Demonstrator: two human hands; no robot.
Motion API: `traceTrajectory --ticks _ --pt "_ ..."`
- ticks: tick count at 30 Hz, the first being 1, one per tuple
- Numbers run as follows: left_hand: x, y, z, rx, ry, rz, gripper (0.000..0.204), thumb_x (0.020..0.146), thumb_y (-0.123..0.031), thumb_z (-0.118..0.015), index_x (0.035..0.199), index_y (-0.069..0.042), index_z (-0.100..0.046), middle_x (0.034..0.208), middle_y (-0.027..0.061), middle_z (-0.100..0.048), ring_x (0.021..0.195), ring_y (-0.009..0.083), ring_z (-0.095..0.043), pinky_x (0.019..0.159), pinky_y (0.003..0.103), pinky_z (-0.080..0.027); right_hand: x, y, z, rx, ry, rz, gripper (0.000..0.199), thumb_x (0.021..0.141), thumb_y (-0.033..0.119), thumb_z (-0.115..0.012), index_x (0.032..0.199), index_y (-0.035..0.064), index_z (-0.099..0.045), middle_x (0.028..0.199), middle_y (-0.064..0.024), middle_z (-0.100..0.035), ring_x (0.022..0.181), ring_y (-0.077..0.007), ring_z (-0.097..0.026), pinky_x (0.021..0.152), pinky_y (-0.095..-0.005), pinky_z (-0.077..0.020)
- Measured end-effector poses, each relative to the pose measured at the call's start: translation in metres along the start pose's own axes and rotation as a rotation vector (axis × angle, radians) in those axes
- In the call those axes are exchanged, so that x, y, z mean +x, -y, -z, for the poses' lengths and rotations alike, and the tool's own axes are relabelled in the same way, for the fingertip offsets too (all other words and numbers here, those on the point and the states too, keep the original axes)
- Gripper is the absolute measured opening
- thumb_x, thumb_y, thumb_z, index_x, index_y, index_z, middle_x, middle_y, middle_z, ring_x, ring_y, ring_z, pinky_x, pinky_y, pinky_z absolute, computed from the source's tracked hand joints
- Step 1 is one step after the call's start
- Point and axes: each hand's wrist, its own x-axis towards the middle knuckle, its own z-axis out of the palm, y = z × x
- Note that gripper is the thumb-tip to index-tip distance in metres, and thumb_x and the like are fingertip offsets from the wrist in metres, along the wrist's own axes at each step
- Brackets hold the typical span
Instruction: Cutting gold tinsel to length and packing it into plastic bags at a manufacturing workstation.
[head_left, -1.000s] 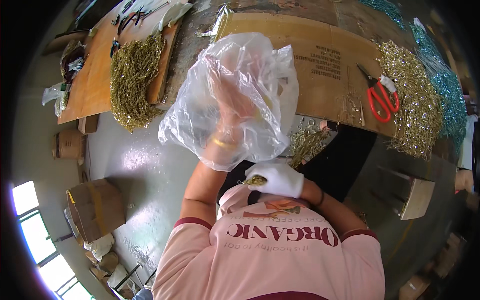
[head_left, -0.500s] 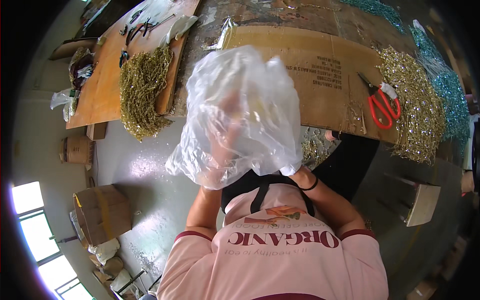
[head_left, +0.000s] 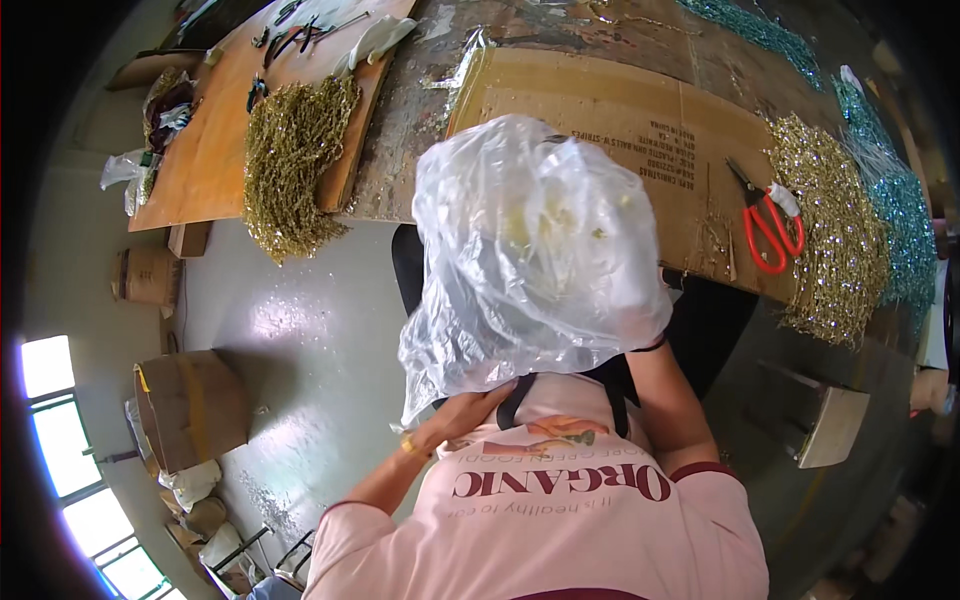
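A clear plastic bag (head_left: 500,320) billows in front of my waist, over my lap and the table's near edge. Pale yellow-green bits show through its film, too blurred to name. My right hand (head_left: 640,325) grips the bag at its right side, with plastic covering the fingers. At the bag's lower left edge, my left hand (head_left: 468,412) lies close against my waist; its fingertips are hidden beneath the film.
Red-handled scissors (head_left: 770,230) lie on a cardboard sheet (head_left: 590,90). Gold bead garlands (head_left: 830,240) and teal ones (head_left: 900,220) hang at the right. Another gold bunch (head_left: 295,160) drapes over the board at left, near pliers (head_left: 290,40). A carton (head_left: 190,410) stands on the floor.
The bag has shifted right and down toward me. My left hand, seen through the film before, is now at the bag's lower edge by my waist. My right hand has moved up and right.
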Motion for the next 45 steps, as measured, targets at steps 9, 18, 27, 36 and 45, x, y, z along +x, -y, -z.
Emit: traceTrajectory --ticks 9,18,27,36,45 --pt "-0.02 -0.126 0.089 0.253 -0.632 -0.751 0.064 0.069 -0.021 -0.074 0.122 0.002 -0.049 0.128 0.0214 -0.045 0.118 0.0342 -0.044 0.098 0.045 -0.034 -0.016 0.013 0.016 -2.535 -0.009 0.282 0.044 0.085 0.014 -0.055 0.125 0.0002 -0.042 0.12 -0.0108 -0.047 0.109 -0.0233 -0.046 0.095 -0.0351 -0.0377" --pt "0.089 -0.112 0.015 0.544 -0.584 -0.899 0.024 0.069 -0.004 -0.062 0.093 -0.006 -0.062 0.092 0.0051 -0.061 0.086 0.0225 -0.058 0.072 0.031 -0.045 -0.022 0.023 0.029 -3.606 0.228 0.518 0.062 0.087 0.045 -0.051 0.131 0.0041 -0.036 0.126 -0.0118 -0.045 0.115 -0.0235 -0.044 0.099 -0.0359 -0.0352" --pt "0.021 -0.147 0.05 0.632 -0.833 -1.158 0.03 0.066 -0.01 -0.065 0.096 -0.009 -0.064 0.098 0.0079 -0.063 0.093 0.0223 -0.056 0.071 0.03 -0.045 0.001 0.002 0.052 -3.188 0.163 0.11 0.064 0.086 0.048 -0.05 0.13 0.004 -0.037 0.124 -0.0119 -0.046 0.115 -0.0227 -0.045 0.098 -0.0353 -0.0362" --pt "0.039 -0.121 0.075 0.5 -0.995 -0.508 0.033 0.072 -0.004 -0.069 0.103 -0.009 -0.062 0.092 0.001 -0.062 0.08 0.015 -0.055 0.078 0.028 -0.039 -0.002 -0.027 0.079 -2.75 0.142 -0.244 0.066 0.085 0.052 -0.049 0.129 0.0039 -0.038 0.123 -0.0121 -0.047 0.114 -0.0219 -0.045 0.097 -0.0346 -0.0372" --pt "0.045 -0.116 0.077 0.666 -0.91 -0.658 0.015 0.076 -0.002 -0.063 0.089 -0.01 -0.061 0.078 0.0002 -0.059 0.077 0.0178 -0.053 0.077 0.03 -0.035 -0.002 -0.027 0.094 -3.422 -0.152 0.508 0.05 0.086 0.025 -0.06 0.127 0.0027 -0.042 0.124 -0.0097 -0.048 0.112 -0.0187 -0.048 0.095 -0.0309 -0.0389"
